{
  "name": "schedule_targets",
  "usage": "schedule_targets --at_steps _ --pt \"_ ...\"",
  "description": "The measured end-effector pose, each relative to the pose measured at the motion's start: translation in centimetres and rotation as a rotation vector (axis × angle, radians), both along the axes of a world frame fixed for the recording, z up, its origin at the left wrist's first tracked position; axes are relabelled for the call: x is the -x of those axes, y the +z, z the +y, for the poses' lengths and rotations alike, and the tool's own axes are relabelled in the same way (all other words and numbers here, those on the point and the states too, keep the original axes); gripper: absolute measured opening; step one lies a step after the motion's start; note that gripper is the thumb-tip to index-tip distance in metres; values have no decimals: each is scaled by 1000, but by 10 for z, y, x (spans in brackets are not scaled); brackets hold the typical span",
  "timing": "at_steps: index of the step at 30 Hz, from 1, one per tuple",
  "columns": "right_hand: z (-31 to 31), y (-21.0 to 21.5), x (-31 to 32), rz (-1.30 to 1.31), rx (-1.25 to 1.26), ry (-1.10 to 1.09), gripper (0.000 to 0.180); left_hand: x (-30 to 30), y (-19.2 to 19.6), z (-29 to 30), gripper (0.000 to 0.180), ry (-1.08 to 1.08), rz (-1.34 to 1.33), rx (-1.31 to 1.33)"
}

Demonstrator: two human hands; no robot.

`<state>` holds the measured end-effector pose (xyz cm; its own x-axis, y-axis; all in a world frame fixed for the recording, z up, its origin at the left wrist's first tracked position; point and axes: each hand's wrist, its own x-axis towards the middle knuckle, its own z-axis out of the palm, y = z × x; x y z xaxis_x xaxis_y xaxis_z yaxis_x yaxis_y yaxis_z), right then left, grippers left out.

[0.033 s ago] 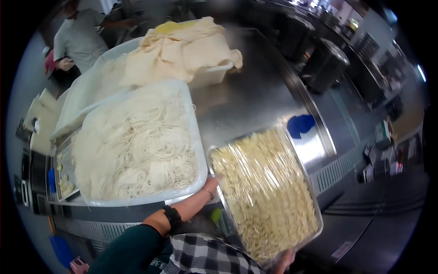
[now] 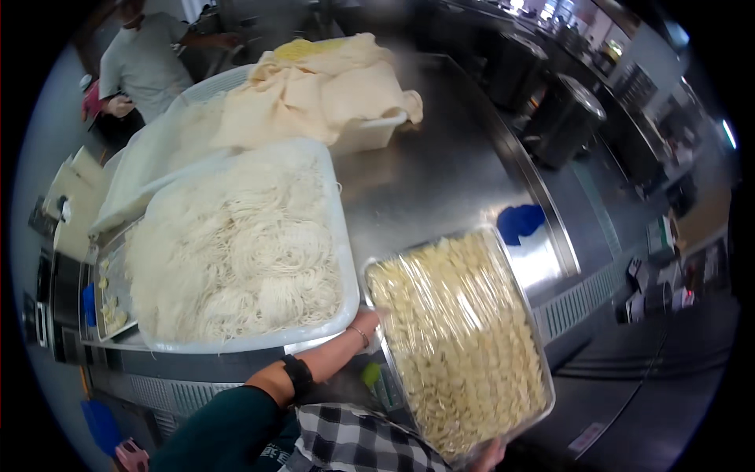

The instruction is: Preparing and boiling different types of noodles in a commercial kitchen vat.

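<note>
A shallow metal tray (image 2: 543, 370) filled with rows of small pale yellow dumplings (image 2: 452, 330) sits at the front, slightly tilted across the view. Clear shiny cling film lies over it. My left hand (image 2: 366, 324) is closed on the tray's left edge, its fingertips partly hidden beside the rim. At the near right corner, my right hand (image 2: 489, 455) grips the tray's edge, with most of its fingers out of sight. Left of the tray stands a large white tub (image 2: 343, 259) heaped with thin pale noodles (image 2: 259, 244), close to my left wrist.
Behind the tub, a cream cloth (image 2: 314, 98) covers another white container (image 2: 370, 138). A blue cloth (image 2: 519, 223) lies on the steel table (image 2: 409, 173) near its right edge. A small tray (image 2: 118, 271) holds a few dumplings at far left. A co-worker (image 2: 145, 67) stands far left.
</note>
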<state>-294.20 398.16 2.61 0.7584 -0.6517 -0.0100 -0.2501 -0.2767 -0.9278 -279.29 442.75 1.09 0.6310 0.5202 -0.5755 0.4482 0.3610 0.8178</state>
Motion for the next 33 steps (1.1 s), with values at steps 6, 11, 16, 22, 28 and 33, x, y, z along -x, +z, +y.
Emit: schedule_targets --at_steps 6,11,16,22,28,33 --pt "24 100 26 363 -352 -158 41 -2 44 1 22 -407 180 303" --pt "34 115 -3 338 -341 -30 38 -6 62 -18 11 -381 -84 205" --pt "43 125 -28 297 -337 58 34 -24 114 -35 11 -212 6 164" --pt "61 142 -54 261 -349 156 31 -51 152 -37 23 -111 -405 242" --pt "93 169 -85 224 -353 286 28 -45 182 4 33 -59 -418 196" --pt "145 204 -116 157 -333 437 26 -33 242 50 28 -21 -482 80"
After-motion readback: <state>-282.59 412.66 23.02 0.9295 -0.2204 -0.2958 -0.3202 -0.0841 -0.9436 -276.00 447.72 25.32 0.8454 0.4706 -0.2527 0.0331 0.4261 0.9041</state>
